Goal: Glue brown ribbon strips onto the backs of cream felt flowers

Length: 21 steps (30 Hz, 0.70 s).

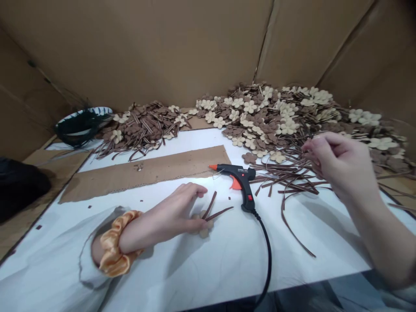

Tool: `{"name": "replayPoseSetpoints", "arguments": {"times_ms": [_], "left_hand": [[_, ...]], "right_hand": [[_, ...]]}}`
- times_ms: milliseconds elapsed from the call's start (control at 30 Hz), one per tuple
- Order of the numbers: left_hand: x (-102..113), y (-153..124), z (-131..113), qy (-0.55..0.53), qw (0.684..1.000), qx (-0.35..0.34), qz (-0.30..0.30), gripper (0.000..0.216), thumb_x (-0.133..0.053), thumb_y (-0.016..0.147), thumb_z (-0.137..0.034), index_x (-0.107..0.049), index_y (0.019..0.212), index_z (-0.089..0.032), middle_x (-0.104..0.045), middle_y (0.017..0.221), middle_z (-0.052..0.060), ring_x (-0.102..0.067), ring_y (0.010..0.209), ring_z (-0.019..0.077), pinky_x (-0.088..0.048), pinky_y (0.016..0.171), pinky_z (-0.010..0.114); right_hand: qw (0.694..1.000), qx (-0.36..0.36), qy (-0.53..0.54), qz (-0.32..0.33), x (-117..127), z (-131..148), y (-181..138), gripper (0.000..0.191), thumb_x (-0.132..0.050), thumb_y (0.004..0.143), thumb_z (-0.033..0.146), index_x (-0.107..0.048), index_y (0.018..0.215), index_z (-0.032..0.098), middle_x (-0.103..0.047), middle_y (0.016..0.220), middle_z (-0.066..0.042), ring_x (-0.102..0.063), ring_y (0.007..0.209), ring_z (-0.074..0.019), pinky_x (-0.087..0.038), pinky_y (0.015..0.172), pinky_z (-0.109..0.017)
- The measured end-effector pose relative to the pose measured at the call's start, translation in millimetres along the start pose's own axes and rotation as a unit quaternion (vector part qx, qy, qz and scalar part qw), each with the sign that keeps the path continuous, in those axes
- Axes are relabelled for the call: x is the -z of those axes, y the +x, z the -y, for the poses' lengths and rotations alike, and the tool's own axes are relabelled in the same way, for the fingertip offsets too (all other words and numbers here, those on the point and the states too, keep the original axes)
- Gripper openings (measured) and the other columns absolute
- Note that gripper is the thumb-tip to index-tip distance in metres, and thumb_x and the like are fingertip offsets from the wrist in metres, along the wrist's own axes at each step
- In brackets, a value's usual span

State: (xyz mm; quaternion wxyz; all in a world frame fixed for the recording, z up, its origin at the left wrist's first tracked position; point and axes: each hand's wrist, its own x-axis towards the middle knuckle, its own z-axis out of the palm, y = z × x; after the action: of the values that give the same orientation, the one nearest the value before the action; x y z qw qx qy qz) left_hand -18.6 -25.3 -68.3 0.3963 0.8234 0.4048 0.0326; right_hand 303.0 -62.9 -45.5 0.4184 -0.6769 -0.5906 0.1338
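The white-topped desk (227, 268) carries a broad heap of flower cut-outs (256, 115) along its back, probably to leave working room in front. Before it lies a cardboard strip (162, 171). The right hand (347, 167) is at the brown strips (292, 175), fingertips drawn close; whether they grip one cannot be told. The left hand (172, 212) has thumb and forefinger parted. The glue gun (246, 186) points its nozzle over the cardboard, likely to catch drips. A cream flower (204, 233) with two brown tails (219, 214) lies under the left thumb, seemingly steadied.

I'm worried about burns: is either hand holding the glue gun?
No, the glue gun lies between the left hand and right hand, touched by neither.
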Motion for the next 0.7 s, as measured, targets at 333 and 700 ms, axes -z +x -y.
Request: {"name": "replayPoseSetpoints", "arguments": {"times_ms": [333,700], "left_hand": [[-4.0,-10.5,-11.9,0.053,0.998,0.026,-0.027,0.008,-0.053,0.074,-0.021,-0.046,0.078,-0.020,-0.051,0.069,-0.003,-0.044,0.062,0.0129,-0.034,0.056,0.023],[192.4,-11.2,38.6,0.039,0.942,0.108,-0.316,0.017,-0.064,0.072,-0.025,-0.052,0.075,-0.015,-0.051,0.056,-0.009,-0.045,0.053,0.0068,-0.031,0.052,0.015]], "right_hand": [[0.972,-0.103,-0.212,-0.016,13.8,-37.3,36.6,0.033,-0.042,0.079,0.055,-0.044,0.079,0.022,-0.060,0.085,-0.019,-0.056,0.083,-0.0347,-0.040,0.070,-0.039],[0.944,-0.172,-0.278,-0.036,33.3,-89.5,49.2,0.042,-0.036,0.078,0.059,-0.058,0.088,0.024,-0.063,0.078,-0.021,-0.060,0.078,-0.0398,-0.045,0.068,-0.043]]}}
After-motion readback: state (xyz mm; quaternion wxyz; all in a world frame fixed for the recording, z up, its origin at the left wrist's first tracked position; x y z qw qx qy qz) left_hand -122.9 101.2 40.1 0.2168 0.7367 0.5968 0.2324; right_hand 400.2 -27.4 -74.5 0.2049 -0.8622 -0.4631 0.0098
